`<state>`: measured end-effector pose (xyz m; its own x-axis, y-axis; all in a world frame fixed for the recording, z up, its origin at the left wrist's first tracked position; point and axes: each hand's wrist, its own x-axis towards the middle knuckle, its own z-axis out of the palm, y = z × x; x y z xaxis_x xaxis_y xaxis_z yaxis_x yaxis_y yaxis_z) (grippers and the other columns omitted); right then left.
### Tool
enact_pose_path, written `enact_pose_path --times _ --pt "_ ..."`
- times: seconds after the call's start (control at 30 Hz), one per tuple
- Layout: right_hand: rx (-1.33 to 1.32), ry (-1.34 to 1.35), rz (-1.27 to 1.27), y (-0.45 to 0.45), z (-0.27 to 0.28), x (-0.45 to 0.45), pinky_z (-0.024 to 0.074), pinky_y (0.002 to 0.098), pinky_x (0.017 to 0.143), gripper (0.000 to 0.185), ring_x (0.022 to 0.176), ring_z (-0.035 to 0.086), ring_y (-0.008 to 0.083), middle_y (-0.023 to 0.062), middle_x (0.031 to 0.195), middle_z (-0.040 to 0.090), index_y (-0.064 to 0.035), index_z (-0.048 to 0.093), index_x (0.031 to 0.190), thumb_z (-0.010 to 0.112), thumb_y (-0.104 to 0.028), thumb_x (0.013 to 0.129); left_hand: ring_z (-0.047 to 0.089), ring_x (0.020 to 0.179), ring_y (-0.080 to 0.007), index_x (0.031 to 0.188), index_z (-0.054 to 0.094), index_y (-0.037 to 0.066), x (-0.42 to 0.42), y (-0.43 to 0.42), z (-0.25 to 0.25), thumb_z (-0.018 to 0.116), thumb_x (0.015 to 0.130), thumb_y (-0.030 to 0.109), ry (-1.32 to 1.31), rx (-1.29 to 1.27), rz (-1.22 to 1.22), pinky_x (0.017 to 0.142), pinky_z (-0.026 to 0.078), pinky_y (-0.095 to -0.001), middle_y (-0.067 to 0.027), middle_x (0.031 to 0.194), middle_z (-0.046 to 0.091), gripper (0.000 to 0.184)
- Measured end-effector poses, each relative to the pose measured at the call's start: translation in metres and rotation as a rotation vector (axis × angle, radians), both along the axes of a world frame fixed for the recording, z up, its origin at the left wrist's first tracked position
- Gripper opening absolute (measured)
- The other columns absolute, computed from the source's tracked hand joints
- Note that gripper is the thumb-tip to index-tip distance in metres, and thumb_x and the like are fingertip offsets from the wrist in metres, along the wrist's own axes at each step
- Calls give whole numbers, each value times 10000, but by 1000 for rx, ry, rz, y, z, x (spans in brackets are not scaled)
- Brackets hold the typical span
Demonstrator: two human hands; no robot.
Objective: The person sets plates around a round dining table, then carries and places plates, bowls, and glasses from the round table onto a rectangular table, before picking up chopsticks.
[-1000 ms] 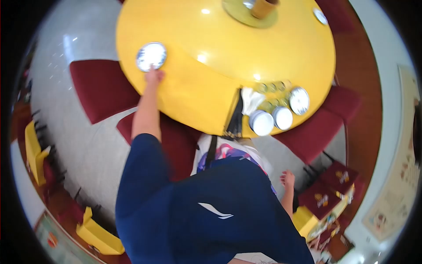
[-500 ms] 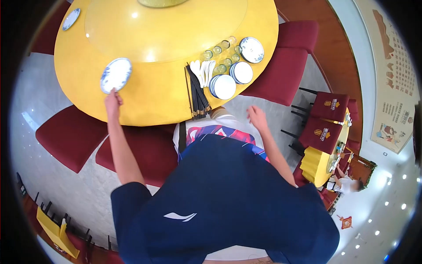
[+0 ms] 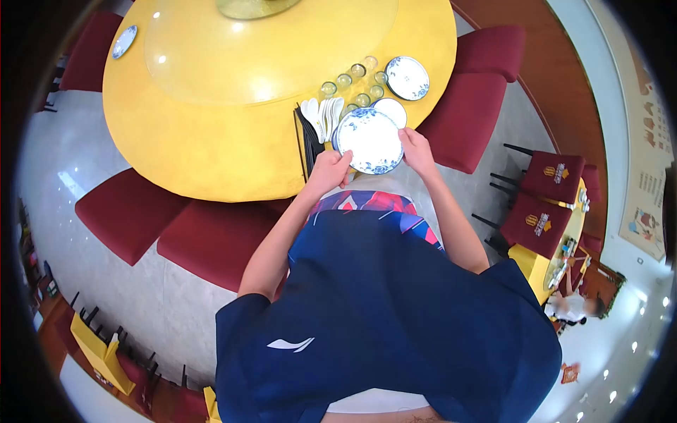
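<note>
A blue-and-white plate (image 3: 370, 139) is held between my two hands, above the near right edge of the round table. My left hand (image 3: 330, 171) grips its lower left rim, and my right hand (image 3: 415, 149) pinches its right rim. Beneath it, a stack of small white dishes (image 3: 390, 109) shows only in part. White spoons (image 3: 322, 116) lie just left of the plate, over a bundle of black chopsticks (image 3: 308, 144). Several glasses (image 3: 358, 70) stand beyond. A stack of patterned plates (image 3: 407, 77) sits at the table's right edge.
The yellow-covered table (image 3: 211, 162) carries a glass turntable (image 3: 233, 63). Another plate (image 3: 125, 41) lies at its far left. Red chairs (image 3: 462, 120) surround it. A person (image 3: 572, 305) is by another table at the far right.
My left hand has brought the plate from the table's left side over to the right, above the dish stacks. My right hand has moved up and taken hold of its rim.
</note>
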<state>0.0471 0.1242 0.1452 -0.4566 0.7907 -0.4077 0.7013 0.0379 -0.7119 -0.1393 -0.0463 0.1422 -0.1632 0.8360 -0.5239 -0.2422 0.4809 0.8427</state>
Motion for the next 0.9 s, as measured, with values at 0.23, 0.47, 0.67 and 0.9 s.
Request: enact_pose_path --times 0.23,0.47,0.67,0.9 --pt "162 109 66 122 -8 24 472 421 672 284 763 627 372 239 793 607 1 566 980 438 -251 956 534 457 -116 689 555 -9 48 82 2 480 954 359 1 87 69 452 416 -252 -65 515 532 459" --pt "346 -110 120 260 -77 40 453 512 703 325 797 587 449 265 814 610 -19 559 923 384 -290 966 541 505 -120 784 552 25 76 57 -33 445 966 289 11 -196 628 491 456 -250 -48 604 558 338" --pt "324 -155 264 295 -115 40 454 512 695 338 779 585 452 271 799 606 -16 562 951 383 -302 969 571 532 -146 762 545 24 127 -48 -21 430 954 235 82 -471 999 512 493 -267 -73 623 574 308" --pt "400 -163 354 311 -129 24 488 497 661 345 710 609 436 253 710 613 -14 584 900 428 -317 953 598 561 -224 741 557 -11 283 -190 -50 413 870 191 19 -877 1161 499 508 -324 -133 660 586 280"
